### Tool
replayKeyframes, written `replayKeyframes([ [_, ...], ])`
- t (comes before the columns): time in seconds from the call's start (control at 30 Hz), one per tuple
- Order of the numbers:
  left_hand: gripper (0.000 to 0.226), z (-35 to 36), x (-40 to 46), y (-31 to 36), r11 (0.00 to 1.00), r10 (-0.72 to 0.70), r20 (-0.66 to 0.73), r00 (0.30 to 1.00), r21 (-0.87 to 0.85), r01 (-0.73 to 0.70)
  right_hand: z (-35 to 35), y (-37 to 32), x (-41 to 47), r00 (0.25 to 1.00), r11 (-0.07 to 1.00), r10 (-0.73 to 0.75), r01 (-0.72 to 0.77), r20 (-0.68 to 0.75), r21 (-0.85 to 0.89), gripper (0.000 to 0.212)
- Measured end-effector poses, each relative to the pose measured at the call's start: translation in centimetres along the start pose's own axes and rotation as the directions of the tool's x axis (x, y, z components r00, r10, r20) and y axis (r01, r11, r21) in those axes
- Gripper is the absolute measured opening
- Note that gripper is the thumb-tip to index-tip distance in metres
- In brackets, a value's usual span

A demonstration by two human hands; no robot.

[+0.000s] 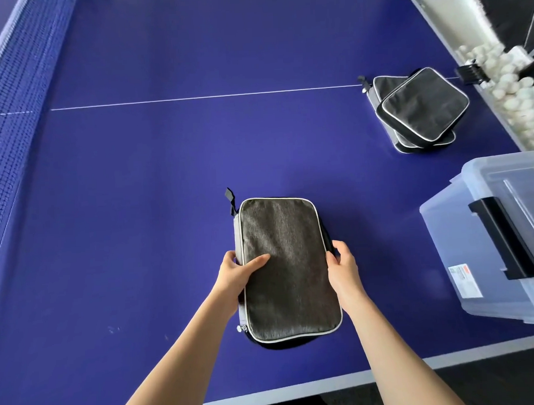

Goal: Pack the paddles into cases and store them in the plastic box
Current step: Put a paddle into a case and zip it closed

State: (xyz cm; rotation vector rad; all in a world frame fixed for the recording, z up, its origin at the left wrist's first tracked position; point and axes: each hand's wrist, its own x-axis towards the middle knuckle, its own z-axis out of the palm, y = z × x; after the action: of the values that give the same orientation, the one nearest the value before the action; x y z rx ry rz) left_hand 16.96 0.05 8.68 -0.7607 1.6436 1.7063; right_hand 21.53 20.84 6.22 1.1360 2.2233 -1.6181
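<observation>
The grey woven zippered paddle case (pixel 288 267), long axis pointing away from the person, is clasped at its sides by the left hand (pixel 236 272) and right hand (pixel 342 265), left of the clear plastic box (pixel 463 249).

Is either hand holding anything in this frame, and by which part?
Both hands hold the grey paddle case by its long sides: the left hand grips the left edge, thumb on top, and the right hand grips the right edge.
</observation>
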Motion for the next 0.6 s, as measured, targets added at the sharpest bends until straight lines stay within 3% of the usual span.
replayKeyframes([
  [0.3, 0.052, -1.0, -2.7, 2.0, 0.982, 0.099, 0.100, 0.990, -0.168, -0.081, -0.5, -3.2, -1.4, 0.989, 0.986, -0.149, 0.149, 0.000, 0.074, 0.023],
  [0.43, 0.051, -2.0, -4.0, 2.7, 0.959, 0.180, 0.013, 0.984, -0.225, -0.173, -0.3, -5.5, -2.3, 0.975, 0.974, -0.217, 0.213, 0.045, 0.074, 0.018],
  [0.6, 0.046, -3.9, -5.3, 4.3, 0.895, 0.241, -0.145, 0.960, -0.349, -0.278, -0.5, -7.6, -4.6, 0.962, 0.956, -0.268, 0.260, 0.045, 0.138, 0.026],
])
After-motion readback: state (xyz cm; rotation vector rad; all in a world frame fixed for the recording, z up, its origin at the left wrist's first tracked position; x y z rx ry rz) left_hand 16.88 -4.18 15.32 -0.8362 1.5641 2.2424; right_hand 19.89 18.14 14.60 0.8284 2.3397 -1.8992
